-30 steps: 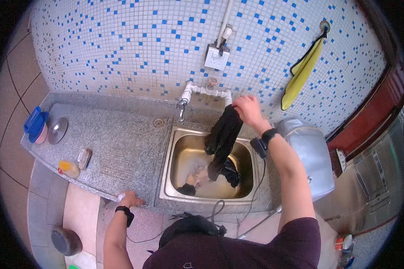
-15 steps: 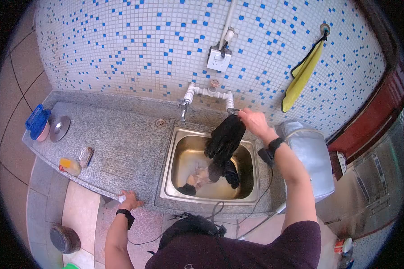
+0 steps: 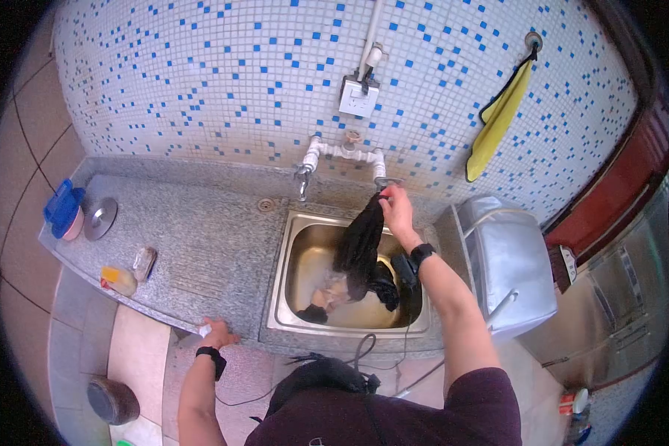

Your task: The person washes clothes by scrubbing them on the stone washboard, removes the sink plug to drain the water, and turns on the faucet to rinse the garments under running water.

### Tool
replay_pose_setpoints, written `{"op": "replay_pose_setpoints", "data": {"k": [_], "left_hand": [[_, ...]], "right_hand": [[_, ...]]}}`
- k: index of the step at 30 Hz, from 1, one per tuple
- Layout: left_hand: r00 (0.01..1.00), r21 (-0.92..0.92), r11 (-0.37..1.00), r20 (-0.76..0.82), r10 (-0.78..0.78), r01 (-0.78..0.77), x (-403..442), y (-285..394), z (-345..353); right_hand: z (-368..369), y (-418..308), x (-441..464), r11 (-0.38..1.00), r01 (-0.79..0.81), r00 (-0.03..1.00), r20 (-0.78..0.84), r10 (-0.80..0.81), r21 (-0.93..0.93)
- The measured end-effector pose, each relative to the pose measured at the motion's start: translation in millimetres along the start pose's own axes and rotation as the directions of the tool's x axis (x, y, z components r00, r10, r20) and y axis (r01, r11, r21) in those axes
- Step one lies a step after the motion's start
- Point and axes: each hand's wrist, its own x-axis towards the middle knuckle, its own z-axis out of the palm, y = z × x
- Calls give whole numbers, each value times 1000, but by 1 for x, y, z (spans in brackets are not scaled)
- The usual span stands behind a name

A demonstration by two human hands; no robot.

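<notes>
My right hand [image 3: 398, 213] pinches the top of a black garment [image 3: 358, 249], which hangs down into the metal sink [image 3: 277, 303]; its exact kind I cannot tell. Its lower end reaches the cloudy water. More black cloth [image 3: 383, 285] lies beside it on the right, and a small black piece [image 3: 313, 314] at the lower left. Beige cloth [image 3: 331, 294] sits in the water between them. On the counter's front edge my left hand [image 3: 219, 334] rests with fingers spread, a small white thing [image 3: 204, 330] beside it.
A faucet [image 3: 302, 178] stands behind the sink. The granite counter [image 3: 193, 238] holds a blue brush [image 3: 65, 201], a metal lid [image 3: 100, 218] and a yellow-capped bottle [image 3: 119, 280]. A silver-covered box [image 3: 509, 260] stands at right. A yellow cloth [image 3: 502, 123] hangs on the wall.
My right hand has shifted left and slightly down with the black garment, which now hangs straighter and lower in the sink. My left hand stays on the counter edge.
</notes>
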Motion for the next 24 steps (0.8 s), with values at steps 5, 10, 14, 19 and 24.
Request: {"op": "replay_pose_setpoints", "data": {"k": [5, 10, 14, 19, 24], "left_hand": [[971, -33, 996, -227, 75, -84, -18, 3, 2], [972, 98, 995, -233, 33, -10, -6, 4, 10], [965, 111, 994, -255, 51, -24, 2, -3, 14], [968, 82, 996, -242, 59, -40, -19, 11, 1], [983, 71, 997, -182, -8, 21, -16, 15, -4]], "right_hand": [[-1, 17, -19, 999, 14, 999, 38, -16, 44], [0, 34, -41, 998, -40, 992, 123, 33, 49], [5, 54, -56, 989, -128, 966, 237, 107, 74], [4, 50, -77, 981, -137, 874, 450, 184, -136], [-10, 5, -98, 989, 0, 771, 630, 94, -147]]}}
